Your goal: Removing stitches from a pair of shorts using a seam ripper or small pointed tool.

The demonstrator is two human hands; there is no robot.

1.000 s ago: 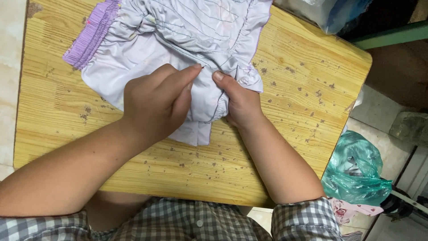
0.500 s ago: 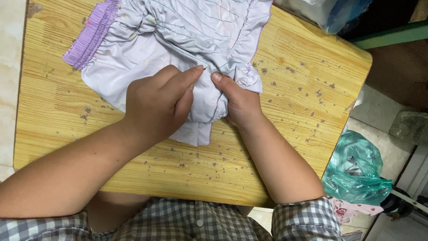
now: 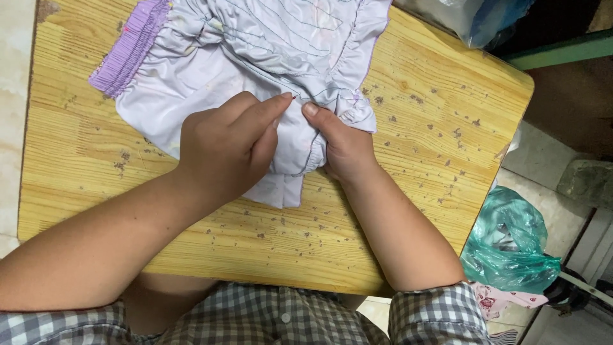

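— Where do we stand with the pale lilac, shiny fabric garment with gathered seams [image 3: 255,57]?

— It lies spread on the worn yellow wooden tabletop [image 3: 415,166], towards the far edge, with its purple smocked elastic band [image 3: 131,48] off to the left. Our left hand [image 3: 223,144] is curled on top of the cloth, forefinger stretched out so its tip presses at a stitched seam near the middle. Our right hand [image 3: 341,144] grasps a bunched fold of the same cloth, thumb on top, just beside that fingertip. So both hands are on the garment, pinching the seam between them; we cannot tell whether anything small, such as a needle or thread, is held as well.

— What could go wrong?

— As we judge it, the slick fabric could slide out of the pinch, because only fingertips fix it and the rest lies loose. Pulling hard could strain the stitching or drag the gathered part out of line. The rough, pitted wood might also snag the thin cloth.

— And round about?

— A crumpled green plastic bag [image 3: 507,246] sits on the floor to the right, well apart from the hands.
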